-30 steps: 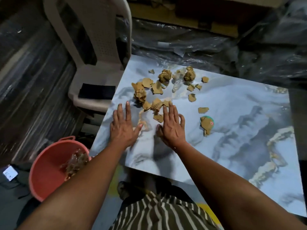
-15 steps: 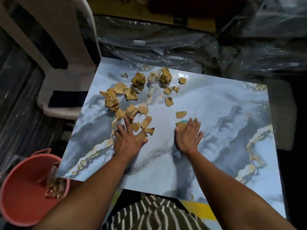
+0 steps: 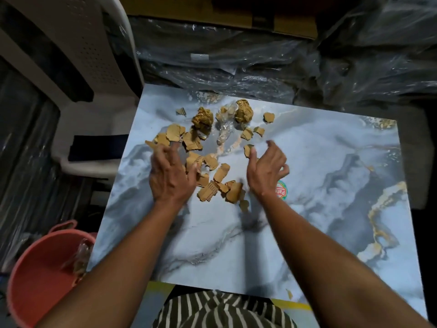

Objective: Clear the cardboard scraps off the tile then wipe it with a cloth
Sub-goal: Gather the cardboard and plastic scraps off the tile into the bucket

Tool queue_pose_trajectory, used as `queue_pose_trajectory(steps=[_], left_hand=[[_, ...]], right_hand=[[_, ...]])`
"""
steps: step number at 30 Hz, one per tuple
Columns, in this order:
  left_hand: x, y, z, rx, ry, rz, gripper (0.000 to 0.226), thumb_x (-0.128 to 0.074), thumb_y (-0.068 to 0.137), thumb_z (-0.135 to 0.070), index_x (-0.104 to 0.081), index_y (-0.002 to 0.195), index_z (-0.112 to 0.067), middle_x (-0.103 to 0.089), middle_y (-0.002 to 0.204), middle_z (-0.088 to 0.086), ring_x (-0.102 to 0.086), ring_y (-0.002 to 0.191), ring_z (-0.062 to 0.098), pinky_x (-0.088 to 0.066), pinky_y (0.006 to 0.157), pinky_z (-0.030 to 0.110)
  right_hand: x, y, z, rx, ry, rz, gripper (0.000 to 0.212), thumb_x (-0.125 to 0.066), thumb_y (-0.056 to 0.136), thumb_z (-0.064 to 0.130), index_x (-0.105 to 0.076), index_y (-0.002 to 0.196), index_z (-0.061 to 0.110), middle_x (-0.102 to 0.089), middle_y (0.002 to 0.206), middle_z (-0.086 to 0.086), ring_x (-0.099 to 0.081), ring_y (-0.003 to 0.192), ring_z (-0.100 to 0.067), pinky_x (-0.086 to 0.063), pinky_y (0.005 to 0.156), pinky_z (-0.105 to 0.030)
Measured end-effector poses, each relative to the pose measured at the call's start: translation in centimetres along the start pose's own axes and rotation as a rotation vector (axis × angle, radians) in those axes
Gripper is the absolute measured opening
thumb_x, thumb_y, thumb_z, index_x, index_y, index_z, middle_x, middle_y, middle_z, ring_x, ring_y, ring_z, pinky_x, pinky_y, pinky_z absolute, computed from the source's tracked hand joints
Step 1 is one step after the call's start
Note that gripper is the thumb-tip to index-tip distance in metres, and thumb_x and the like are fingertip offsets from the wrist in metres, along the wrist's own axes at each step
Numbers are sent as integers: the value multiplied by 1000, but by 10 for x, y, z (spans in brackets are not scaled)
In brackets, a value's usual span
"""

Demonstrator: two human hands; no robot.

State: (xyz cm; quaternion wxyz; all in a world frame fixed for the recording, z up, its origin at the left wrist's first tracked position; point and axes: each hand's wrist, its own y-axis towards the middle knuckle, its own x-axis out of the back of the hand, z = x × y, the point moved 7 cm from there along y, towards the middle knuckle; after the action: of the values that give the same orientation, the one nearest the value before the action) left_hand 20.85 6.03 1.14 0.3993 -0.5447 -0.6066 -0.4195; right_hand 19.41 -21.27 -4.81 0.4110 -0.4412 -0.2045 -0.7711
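Note:
A blue-grey marbled tile [image 3: 319, 176] lies in front of me with several brown cardboard scraps [image 3: 220, 183] strewn over its far left part. Two crumpled brown lumps [image 3: 203, 118] sit near the far edge beside a clear plastic wrap [image 3: 224, 129]. My left hand [image 3: 170, 176] rests palm down with spread fingers on scraps at the pile's left side. My right hand [image 3: 267, 171] stands on its edge at the pile's right side, fingers apart and blurred. A round red and green sticker [image 3: 281, 191] shows just right of it. No cloth is visible.
An orange plastic tub [image 3: 40, 280] with some scraps inside stands on the floor at the lower left. A white plastic chair [image 3: 94, 95] is left of the tile. Black plastic-wrapped bundles [image 3: 260, 67] lie behind it. A small scrap [image 3: 289, 294] sits at the near edge.
Both hands moved farther onto the tile, around the scrap pile. The right hand lifted from flat to on-edge, uncovering the sticker, and scraps are bunched between the hands.

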Motion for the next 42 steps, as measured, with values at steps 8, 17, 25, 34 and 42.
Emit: queue_pose_trajectory(steps=[8,17,25,34,42], left_hand=[[-20,40,90,466,-320,130,82,-59,95,-57,-15,158,-28,-23,150,16,-48,128,42,-46,91,42],[-59,74,58,404,-426,447,83,-48,98,-65,-3,162,-39,-17,163,14,-27,150,41,-29,120,53],[-66,80,14,197,-456,622,122,-71,81,-70,19,159,-42,9,168,10,-11,157,39,-19,125,51],[-69,46,8,74,-361,626,121,-91,69,-47,-11,159,-43,-9,156,15,-31,145,47,-32,119,51],[-65,2,8,-77,-283,774,136,-95,61,-51,1,157,-51,10,165,9,-11,154,46,-26,123,56]], right_hand=[[-20,155,25,-107,-43,392,78,-35,95,79,-18,161,41,-16,166,-25,-17,154,-44,-18,124,-57],[-76,163,103,204,-243,664,94,-16,74,102,-16,156,58,-14,169,-22,-16,152,-52,-18,119,-72],[-94,95,145,470,-317,733,70,-29,88,89,-24,153,61,-25,166,-8,-22,151,-40,-23,113,-70],[-82,20,107,616,-415,761,65,-41,93,79,-28,153,58,-23,165,-7,-24,149,-38,-27,112,-66],[-23,-17,52,480,-205,703,74,-44,87,85,-26,153,57,-26,164,-7,-29,150,-33,-33,113,-66]])
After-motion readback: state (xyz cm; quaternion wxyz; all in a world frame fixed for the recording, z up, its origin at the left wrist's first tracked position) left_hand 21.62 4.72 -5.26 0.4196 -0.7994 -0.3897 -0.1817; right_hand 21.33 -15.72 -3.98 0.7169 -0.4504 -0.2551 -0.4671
